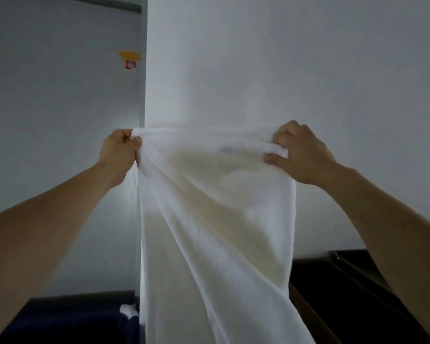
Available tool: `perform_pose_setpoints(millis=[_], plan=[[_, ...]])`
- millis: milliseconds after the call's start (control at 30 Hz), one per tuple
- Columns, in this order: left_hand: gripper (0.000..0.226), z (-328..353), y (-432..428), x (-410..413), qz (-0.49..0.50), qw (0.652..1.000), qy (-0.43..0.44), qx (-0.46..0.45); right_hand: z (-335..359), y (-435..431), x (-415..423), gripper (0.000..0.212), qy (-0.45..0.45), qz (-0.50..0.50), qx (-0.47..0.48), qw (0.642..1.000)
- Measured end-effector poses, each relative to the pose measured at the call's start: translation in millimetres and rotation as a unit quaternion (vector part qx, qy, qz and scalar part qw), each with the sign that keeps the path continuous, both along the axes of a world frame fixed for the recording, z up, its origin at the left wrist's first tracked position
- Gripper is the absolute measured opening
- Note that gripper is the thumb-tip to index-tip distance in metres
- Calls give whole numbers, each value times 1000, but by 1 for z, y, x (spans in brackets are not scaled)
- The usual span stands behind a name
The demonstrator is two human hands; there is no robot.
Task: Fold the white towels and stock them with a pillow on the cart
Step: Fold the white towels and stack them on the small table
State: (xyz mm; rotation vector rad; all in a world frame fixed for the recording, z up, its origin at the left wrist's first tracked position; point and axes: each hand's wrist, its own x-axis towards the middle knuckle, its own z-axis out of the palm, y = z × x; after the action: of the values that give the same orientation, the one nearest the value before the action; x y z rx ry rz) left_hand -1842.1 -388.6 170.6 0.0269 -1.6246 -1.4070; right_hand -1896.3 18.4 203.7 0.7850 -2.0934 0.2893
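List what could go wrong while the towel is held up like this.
The left hand bunches its corner of the white towel, while the right hand pinches only the top edge; that lighter grip could slip. Diagonal creases run down from the left hand, so a fold made now may come out skewed. The towel's lower end hangs out of view and might drag.

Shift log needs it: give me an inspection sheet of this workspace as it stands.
Surface: only a dark surface low at the right, unclear.
Job's things: white towel held up, stretched between both hands, hanging down; no pillow seen.
Clutter: dark blue cloth low left, small white scrap beside it.
Hands: left hand grips one top corner, right hand the other.
Cables: nothing seen.
Surroundings: pale wall; yellow and red sticker on it, upper left.
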Motion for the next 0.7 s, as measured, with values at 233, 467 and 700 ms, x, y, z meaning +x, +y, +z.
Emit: perform_pose_setpoints(millis=[233, 467, 700], plan=[[8, 0, 24, 4, -32, 998, -53, -28, 29, 23, -5, 44, -7, -134, -60, 989], [14, 7, 37, 12, 14, 989, -88, -120, 28, 32, -3, 40, -59, -71, -190, 978], [9, 4, 56, 21, -142, 985, -72, 74, 9, 31, -3, 27, -339, 121, -333, 871]])
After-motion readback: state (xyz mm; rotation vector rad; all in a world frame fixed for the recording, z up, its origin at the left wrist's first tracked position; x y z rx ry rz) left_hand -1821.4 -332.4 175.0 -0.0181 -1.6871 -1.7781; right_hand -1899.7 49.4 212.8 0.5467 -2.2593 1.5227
